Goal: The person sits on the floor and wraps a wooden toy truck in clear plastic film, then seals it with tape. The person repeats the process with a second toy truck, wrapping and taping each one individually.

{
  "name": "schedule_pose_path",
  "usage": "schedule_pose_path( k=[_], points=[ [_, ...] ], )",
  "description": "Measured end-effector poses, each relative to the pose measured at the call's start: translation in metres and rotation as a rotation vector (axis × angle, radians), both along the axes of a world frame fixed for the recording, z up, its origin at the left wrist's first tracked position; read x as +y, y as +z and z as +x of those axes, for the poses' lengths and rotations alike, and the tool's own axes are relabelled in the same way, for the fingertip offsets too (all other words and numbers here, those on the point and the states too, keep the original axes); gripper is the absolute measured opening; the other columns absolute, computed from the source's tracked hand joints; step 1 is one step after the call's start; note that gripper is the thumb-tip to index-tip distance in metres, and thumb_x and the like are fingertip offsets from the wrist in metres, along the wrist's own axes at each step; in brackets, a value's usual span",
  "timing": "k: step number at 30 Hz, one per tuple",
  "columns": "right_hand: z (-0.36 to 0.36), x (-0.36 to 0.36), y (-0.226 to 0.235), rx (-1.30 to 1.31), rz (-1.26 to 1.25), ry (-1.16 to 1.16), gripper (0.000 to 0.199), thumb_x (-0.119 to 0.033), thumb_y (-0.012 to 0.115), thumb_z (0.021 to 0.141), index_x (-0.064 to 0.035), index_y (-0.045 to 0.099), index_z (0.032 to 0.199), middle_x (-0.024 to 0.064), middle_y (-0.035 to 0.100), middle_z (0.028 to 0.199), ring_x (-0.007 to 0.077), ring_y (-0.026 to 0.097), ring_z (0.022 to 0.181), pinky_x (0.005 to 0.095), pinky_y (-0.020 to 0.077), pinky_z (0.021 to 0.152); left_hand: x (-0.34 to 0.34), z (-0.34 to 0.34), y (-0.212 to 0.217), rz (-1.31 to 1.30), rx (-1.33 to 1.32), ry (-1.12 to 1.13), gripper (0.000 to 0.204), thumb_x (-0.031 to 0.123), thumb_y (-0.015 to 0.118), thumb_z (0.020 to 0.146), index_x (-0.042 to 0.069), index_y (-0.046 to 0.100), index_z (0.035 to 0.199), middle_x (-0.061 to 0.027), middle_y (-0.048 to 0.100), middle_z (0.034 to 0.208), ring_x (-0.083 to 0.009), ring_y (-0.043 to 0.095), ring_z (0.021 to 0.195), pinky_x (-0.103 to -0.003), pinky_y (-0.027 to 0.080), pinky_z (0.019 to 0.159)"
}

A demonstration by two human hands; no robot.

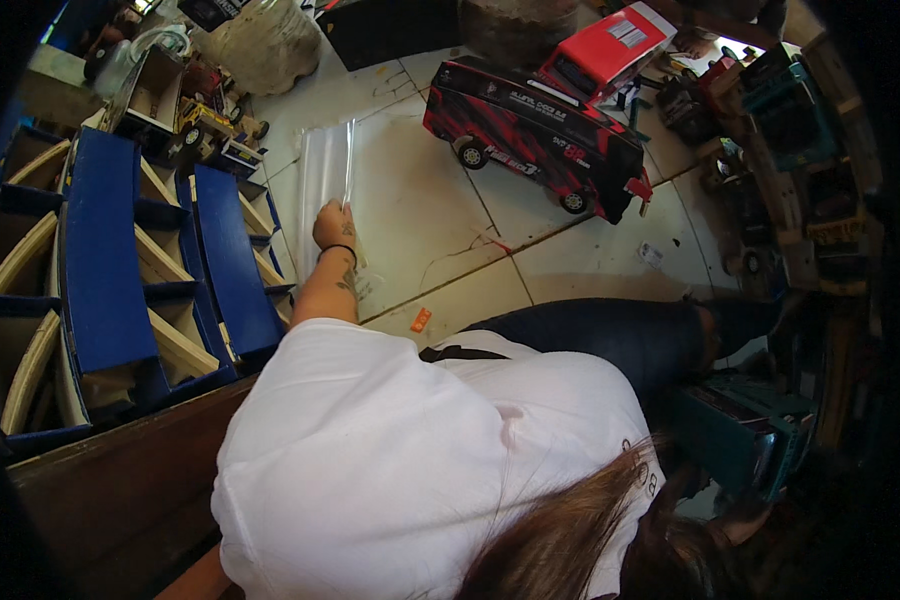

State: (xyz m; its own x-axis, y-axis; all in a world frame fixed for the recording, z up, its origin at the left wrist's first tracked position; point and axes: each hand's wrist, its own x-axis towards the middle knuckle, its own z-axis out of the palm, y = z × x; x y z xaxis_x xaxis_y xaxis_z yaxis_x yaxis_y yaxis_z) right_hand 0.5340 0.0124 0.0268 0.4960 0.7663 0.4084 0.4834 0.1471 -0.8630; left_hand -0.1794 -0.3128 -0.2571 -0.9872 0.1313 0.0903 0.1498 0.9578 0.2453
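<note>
My left hand (334, 226), with a dark band at its wrist, is closed at the near end of a clear plastic sheet (322, 160) that lies lengthwise on the tiled floor. Its fingers are curled and partly hidden. To the right of the sheet stands a black and red toy bus (540, 135) on its wheels. Part of a bare arm (198, 578) shows at the lower left edge, without its hand. My right hand does not show. My white shirt (400, 460) and hanging hair cover much of the lower picture.
Blue divided boxes (110, 250) with curved pale strips fill the left side. Behind the bus sits a red toy vehicle (610, 50). A small orange piece (421, 320) lies on the tiles near my leg (610, 335). Toy trucks line the right; a teal box (745, 430) stands behind.
</note>
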Motion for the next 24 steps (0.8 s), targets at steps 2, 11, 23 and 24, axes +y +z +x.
schedule_pose_path(
  k=[2,11,23,24],
  points=[
    [-0.01,-0.005,0.003,-0.119,0.043,-0.013,0.04,-0.029,0.037,0.1,0.0,0.052,0.124,0.0175,0.048,0.127,0.0282,0.043,0.115,0.0436,0.0329,0.099,-0.023,-0.018,0.0,0.067,-0.12,-0.1,0.033,0.035,0.055,0.089,0.004,0.064,0.083,-0.0184,0.062,0.072,-0.0334,0.063,0.076,-0.045,0.048,0.07],
    [-0.034,-0.028,0.05,-0.373,0.767,-0.175,0.03,-0.025,0.044,0.099,0.0012,0.056,0.106,0.0045,0.051,0.075,0.0124,0.04,0.057,0.0285,0.0365,0.053,0.013,-0.115,0.259,0.521,-0.071,-0.351,0.042,0.039,0.053,0.092,-0.001,0.065,0.089,-0.0115,0.066,0.079,-0.0223,0.063,0.077,-0.038,0.048,0.068],
    [-0.319,0.01,-0.033,1.118,-0.553,1.636,0.05,-0.046,0.046,0.095,-0.0063,0.051,0.125,0.0063,0.058,0.117,0.0176,0.053,0.11,0.0347,0.0401,0.096,0.242,0.236,0.278,1.025,-0.568,-1.324,0.032,0.025,0.047,0.099,0.001,0.06,0.081,-0.0017,0.051,0.059,-0.0079,0.046,0.053,-0.026,0.037,0.049],
    [-0.312,0.012,-0.036,1.077,-0.487,1.594,0.043,-0.041,0.049,0.095,-0.0061,0.053,0.121,0.0044,0.059,0.113,0.0154,0.055,0.105,0.0334,0.0424,0.093,0.245,0.242,0.271,0.983,-0.519,-1.311,0.032,0.024,0.048,0.098,0.0,0.06,0.08,-0.0042,0.051,0.058,-0.0099,0.047,0.052,-0.027,0.037,0.049]
  ],
)
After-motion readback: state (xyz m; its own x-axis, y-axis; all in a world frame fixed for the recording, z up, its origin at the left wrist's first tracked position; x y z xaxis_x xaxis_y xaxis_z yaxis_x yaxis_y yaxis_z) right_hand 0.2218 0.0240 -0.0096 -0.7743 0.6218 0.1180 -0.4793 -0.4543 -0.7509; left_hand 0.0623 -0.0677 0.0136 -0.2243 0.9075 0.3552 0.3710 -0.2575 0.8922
